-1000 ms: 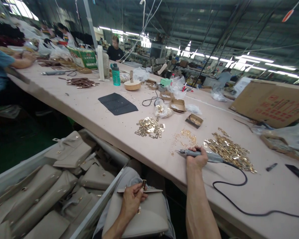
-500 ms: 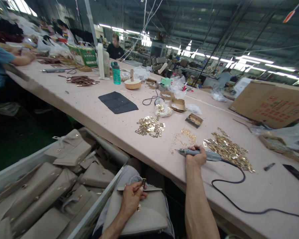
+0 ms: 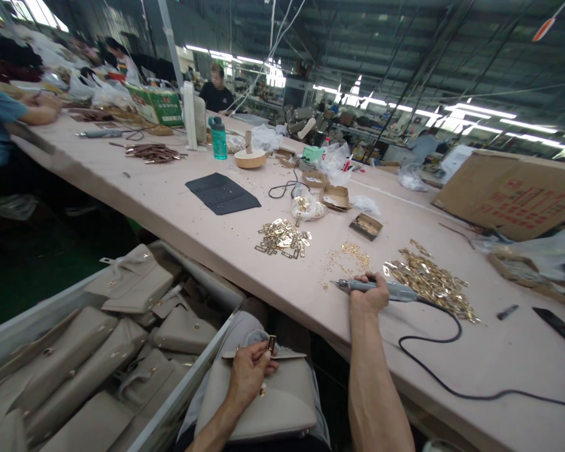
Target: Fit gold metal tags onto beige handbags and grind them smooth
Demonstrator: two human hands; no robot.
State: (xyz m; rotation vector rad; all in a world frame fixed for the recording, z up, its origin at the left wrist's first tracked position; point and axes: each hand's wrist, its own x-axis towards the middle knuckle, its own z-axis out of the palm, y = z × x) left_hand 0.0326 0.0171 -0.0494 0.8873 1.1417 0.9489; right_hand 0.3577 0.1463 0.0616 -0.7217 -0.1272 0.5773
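Hardly anything has moved since a second ago: the left hand (image 3: 248, 373) and the right hand (image 3: 370, 295) stay put. One tan bag (image 3: 285, 408) lies on the lap (image 3: 238, 328). At the bag's top edge, the left finger and thumb pinch a little gold plate (image 3: 272, 343). Up and right of the bag, the right hand wraps around a gray tool (image 3: 402, 292) at the table (image 3: 503, 358). Past the bag lie gold bits (image 3: 356, 254). Left of the bag, a bin (image 3: 188, 380) holds more bags (image 3: 80, 345).
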